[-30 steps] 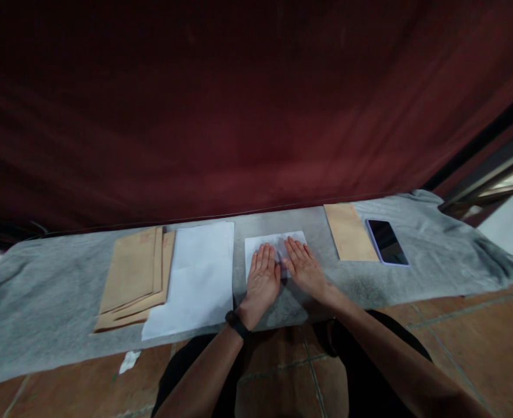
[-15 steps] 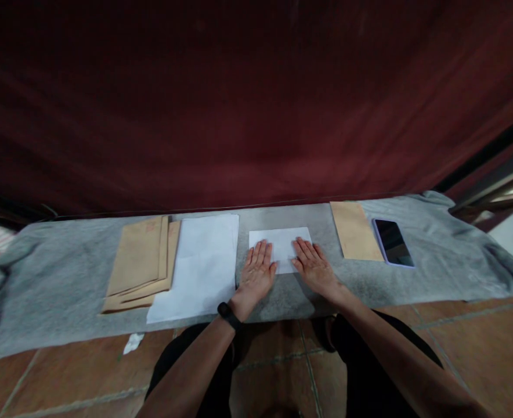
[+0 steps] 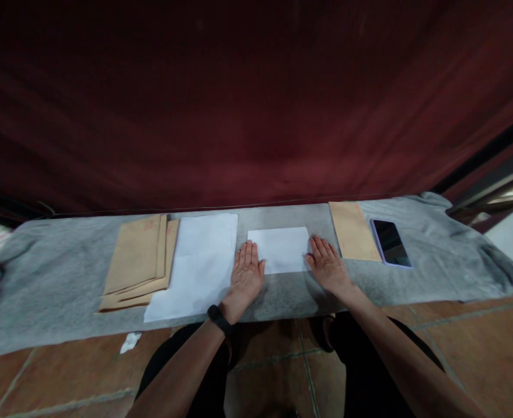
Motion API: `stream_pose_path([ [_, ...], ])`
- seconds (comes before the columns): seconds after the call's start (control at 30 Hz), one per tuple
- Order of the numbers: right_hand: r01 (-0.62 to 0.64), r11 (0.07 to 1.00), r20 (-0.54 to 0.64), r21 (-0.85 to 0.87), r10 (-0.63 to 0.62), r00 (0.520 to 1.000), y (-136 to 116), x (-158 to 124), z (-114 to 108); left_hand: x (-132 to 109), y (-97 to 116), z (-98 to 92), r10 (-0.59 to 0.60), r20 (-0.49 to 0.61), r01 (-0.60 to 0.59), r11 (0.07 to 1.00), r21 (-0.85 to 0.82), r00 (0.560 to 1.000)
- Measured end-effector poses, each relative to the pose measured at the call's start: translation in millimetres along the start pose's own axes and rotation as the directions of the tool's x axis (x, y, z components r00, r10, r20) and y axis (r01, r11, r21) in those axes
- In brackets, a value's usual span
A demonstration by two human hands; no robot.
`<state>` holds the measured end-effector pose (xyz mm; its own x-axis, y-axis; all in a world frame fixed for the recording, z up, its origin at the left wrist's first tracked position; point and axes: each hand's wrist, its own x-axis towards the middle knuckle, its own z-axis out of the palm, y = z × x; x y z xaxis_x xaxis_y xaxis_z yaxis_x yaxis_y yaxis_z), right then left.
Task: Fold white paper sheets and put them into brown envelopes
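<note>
A small folded white sheet (image 3: 281, 249) lies flat on the grey cloth (image 3: 56, 278) in front of me. My left hand (image 3: 246, 273) rests flat at the sheet's left edge, fingers stretched out and together, a black band on the wrist. At the sheet's right edge my right hand (image 3: 328, 267) lies flat too, fingers extended. Neither hand holds anything.
Left of my hands sit a stack of white paper (image 3: 195, 264) and a pile of brown envelopes (image 3: 138, 261). To the right lie a single brown envelope (image 3: 353, 230) and a dark phone (image 3: 390, 242). A dark red curtain (image 3: 239, 104) hangs behind; tiled floor (image 3: 478, 342) is below.
Both hands have slid apart along the folded sheet, from its middle out to its left and right edges. The sheet now shows uncovered between them.
</note>
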<state>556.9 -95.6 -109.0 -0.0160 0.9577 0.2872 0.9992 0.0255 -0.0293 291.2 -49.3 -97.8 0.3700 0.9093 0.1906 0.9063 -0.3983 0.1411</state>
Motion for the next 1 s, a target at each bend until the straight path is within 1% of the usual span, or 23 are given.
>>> stream_pose_path([
  [0.07,0.012,1.0,-0.001,0.027,-0.012,1.0,-4.6,0.7,-3.2,-0.4,6.3,-3.8,0.002,-0.035,-0.003,1.0,-0.003,0.999],
  [0.1,0.029,0.998,0.003,0.049,-0.03,1.0,-8.8,1.1,-5.0,-0.8,10.8,-6.0,0.026,-0.041,-0.027,1.0,-0.009,0.999],
  [0.17,0.091,0.99,0.014,0.111,-0.094,0.996,-20.2,1.3,-8.4,-2.8,21.1,-9.5,0.112,-0.032,-0.113,0.993,-0.03,0.993],
  [0.27,0.206,0.957,0.032,0.202,-0.217,0.976,-39.4,-1.3,-10.7,-8.7,34.0,-11.0,0.237,0.001,-0.237,0.969,-0.065,0.971],
  [0.33,0.248,0.942,0.042,0.225,-0.264,0.964,-48.3,-4.9,-9.9,-13.2,37.5,-9.8,0.267,0.016,-0.265,0.961,-0.076,0.964],
  [0.4,0.259,0.94,0.044,0.221,-0.275,0.96,-52.0,-8.8,-8.1,-16.6,36.6,-8.3,0.273,0.019,-0.271,0.959,-0.076,0.962],
  [0.53,0.242,0.952,0.035,0.19,-0.252,0.967,-47.0,-14.3,-5.0,-18.4,29.4,-7.0,0.248,0.015,-0.246,0.967,-0.063,0.969],
  [0.77,0.168,0.977,0.066,0.134,-0.178,0.982,-30.7,-16.2,-5.5,-16.1,20.2,-4.3,0.125,0.049,-0.124,0.992,-0.022,0.991],
  [0.9,0.146,0.983,0.062,0.112,-0.154,0.986,-22.9,-16.9,-4.3,-16.3,15.1,-0.5,0.064,0.025,-0.064,0.998,-0.02,0.998],
  [1.0,0.125,0.987,0.055,0.101,-0.131,0.99,-17.2,-17.7,-3.2,-16.7,11.3,0.3,0.041,0.01,-0.041,0.999,-0.025,0.999],
])
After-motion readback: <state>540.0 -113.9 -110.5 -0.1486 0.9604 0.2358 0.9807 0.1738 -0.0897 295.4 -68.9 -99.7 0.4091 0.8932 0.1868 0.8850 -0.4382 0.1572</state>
